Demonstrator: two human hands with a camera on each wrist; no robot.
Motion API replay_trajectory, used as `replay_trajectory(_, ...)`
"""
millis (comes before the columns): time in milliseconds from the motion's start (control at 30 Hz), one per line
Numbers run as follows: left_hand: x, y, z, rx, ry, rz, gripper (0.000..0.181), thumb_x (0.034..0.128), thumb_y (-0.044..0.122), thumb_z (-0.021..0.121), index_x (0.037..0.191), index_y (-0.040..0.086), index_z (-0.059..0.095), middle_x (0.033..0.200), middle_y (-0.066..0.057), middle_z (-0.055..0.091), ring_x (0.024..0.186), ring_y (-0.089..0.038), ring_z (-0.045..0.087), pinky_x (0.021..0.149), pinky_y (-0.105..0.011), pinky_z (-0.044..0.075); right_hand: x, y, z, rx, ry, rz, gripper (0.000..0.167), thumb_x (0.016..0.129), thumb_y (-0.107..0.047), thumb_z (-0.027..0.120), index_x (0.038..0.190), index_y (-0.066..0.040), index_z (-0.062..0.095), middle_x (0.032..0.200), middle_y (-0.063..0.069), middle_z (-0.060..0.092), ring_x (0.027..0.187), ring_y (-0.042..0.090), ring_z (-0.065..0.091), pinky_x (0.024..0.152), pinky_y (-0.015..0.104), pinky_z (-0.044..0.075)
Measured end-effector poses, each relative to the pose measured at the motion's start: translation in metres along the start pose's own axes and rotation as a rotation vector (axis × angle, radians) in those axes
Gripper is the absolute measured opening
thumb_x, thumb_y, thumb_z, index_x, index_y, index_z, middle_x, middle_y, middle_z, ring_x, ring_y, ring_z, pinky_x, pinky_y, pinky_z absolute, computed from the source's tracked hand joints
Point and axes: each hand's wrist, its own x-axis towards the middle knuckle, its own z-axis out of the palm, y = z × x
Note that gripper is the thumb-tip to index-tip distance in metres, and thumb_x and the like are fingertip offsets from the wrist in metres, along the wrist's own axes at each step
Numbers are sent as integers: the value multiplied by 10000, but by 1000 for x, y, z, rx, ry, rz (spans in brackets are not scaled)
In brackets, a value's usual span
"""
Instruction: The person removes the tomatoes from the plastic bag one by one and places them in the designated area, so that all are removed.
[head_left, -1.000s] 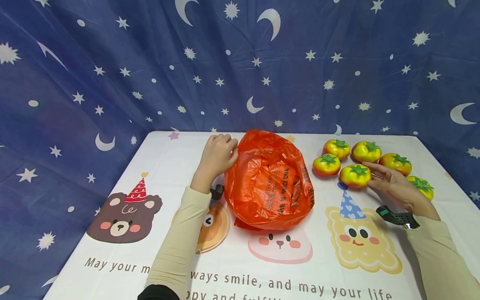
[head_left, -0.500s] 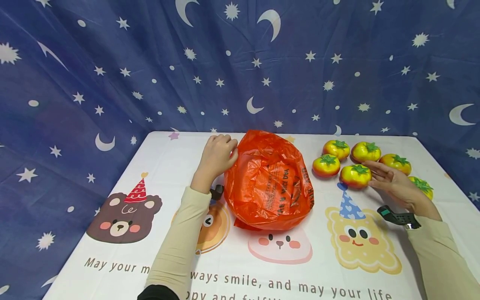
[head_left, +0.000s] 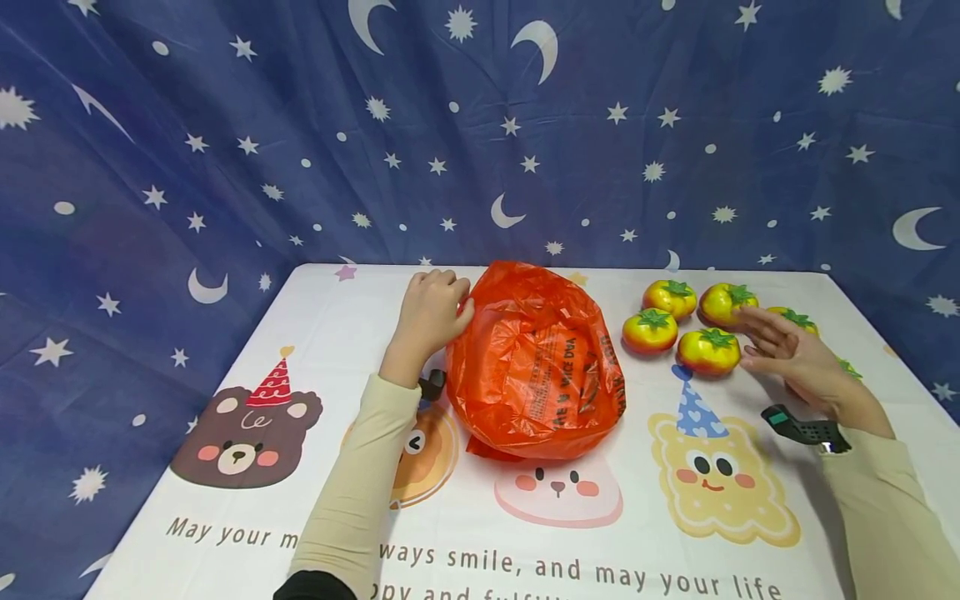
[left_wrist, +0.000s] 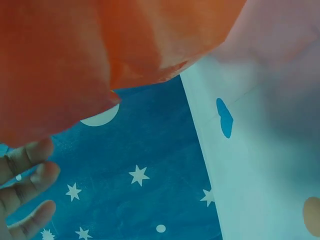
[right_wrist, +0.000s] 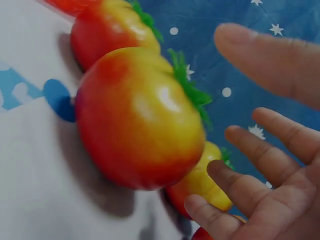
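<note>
At the table's middle lies an orange-red plastic bag (head_left: pixel 536 367) with black print, its mouth spread. My left hand (head_left: pixel 433 312) pinches the bag's left edge; in the left wrist view, three of its fingers (left_wrist: pixel 37 185) show beside the film, the thumb hidden. To the right sit several red-and-yellow toy tomatoes with green leafy tops. My right hand (head_left: pixel 802 362) hovers just right of the front tomato (head_left: pixel 708 352), fingers spread and holding nothing. In the right wrist view a gap shows between that tomato (right_wrist: pixel 140 120) and the fingers (right_wrist: pixel 245 192).
Behind the front one stand more tomatoes, at back left (head_left: pixel 670 298), left (head_left: pixel 649 332) and back middle (head_left: pixel 727 303). Two others are partly covered by the right hand. The white cloth (head_left: pixel 247 533) carries printed cartoon faces. A blue starry curtain (head_left: pixel 420 125) hangs behind.
My right hand has drawn slightly away to the right from the front tomato, its fingers a little raised. The left hand and the bag hold still.
</note>
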Motion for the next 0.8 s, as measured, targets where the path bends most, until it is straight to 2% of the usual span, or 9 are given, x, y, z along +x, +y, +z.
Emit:
replay_trajectory(133, 1, 1, -5, -5, -51, -56, 192, 855, 233, 552, 726, 96, 588, 692, -50, 563, 729, -250, 565, 798, -424, 460, 2, -13, 0, -205, 21, 22, 780, 876, -27, 605, 1507, -181, 173, 1519, -79, 307, 1188, -184, 407, 853, -8, 379)
replay_trajectory(267, 2, 4, -12, -23, -100, -109, 199, 858, 267, 549, 815, 89, 627, 768, -66, 608, 775, -263, 586, 812, -431, 458, 6, -37, 9, -342, 23, 48, 745, 912, -150, 589, 1508, -256, 156, 1560, 53, 233, 1386, 160, 345, 830, -9, 371)
replay_trajectory(367, 3, 8, -20, -45, -127, -142, 242, 863, 301, 552, 975, 98, 621, 930, -95, 631, 893, -282, 598, 873, -442, 447, 11, -62, 23, -406, 30, 34, 743, 910, -221, 597, 1508, -248, 157, 1561, 119, 211, 1395, 381, 261, 1016, 229, 415)
replay_trajectory(433, 5, 11, -25, -65, -146, -162, 337, 866, 323, 557, 1133, 118, 580, 1110, -118, 600, 1042, -294, 567, 968, -460, 405, 16, -79, 35, -428, 38, 19, 762, 899, -239, 612, 1509, -213, 157, 1560, 163, 190, 1395, 432, 221, 1092, 455, 335)
replay_trajectory(500, 7, 15, -31, -90, -168, -179, 471, 869, 347, 561, 1291, 149, 488, 1309, -140, 500, 1213, -301, 476, 1070, -491, 318, 20, -95, 49, -457, 43, -3, 792, 885, -257, 628, 1510, -173, 150, 1553, 207, 170, 1389, 478, 190, 1035, 665, 228)
replay_trajectory(600, 9, 21, -43, -118, -195, -176, 658, 872, 381, 566, 1449, 201, 308, 1513, -141, 267, 1388, -309, 278, 1148, -540, 164, 28, -116, 71, -577, 62, -36, 815, 868, -280, 642, 1510, -166, 152, 1533, 237, 203, 1278, 499, 361, 973, 662, 344)
replay_trajectory(667, 9, 25, -52, -132, -217, -156, 749, 870, 409, 571, 1495, 225, 201, 1573, -124, 114, 1445, -310, 151, 1158, -566, 84, 33, -129, 86, -662, 73, -69, 828, 856, -300, 653, 1510, -165, 162, 1532, 233, 212, 1256, 501, 383, 952, 667, 361)
replay_trajectory(733, 10, 29, -61, -139, -234, -129, 809, 869, 442, 571, 1513, 245, 122, 1591, -103, 4, 1465, -315, 61, 1156, -578, 25, 36, -141, 102, -738, 90, -102, 833, 849, -319, 661, 1507, -158, 175, 1545, 207, 202, 1261, 479, 395, 967, 646, 369)
replay_trajectory(800, 10, 32, -68, -134, -243, -110, 845, 868, 471, 565, 1518, 257, 70, 1592, -87, -70, 1472, -316, -4, 1151, -583, -16, 39, -151, 117, -793, 105, -145, 836, 843, -333, 667, 1503, -145, 191, 1555, 190, 184, 1330, 467, 333, 1026, 652, 297)
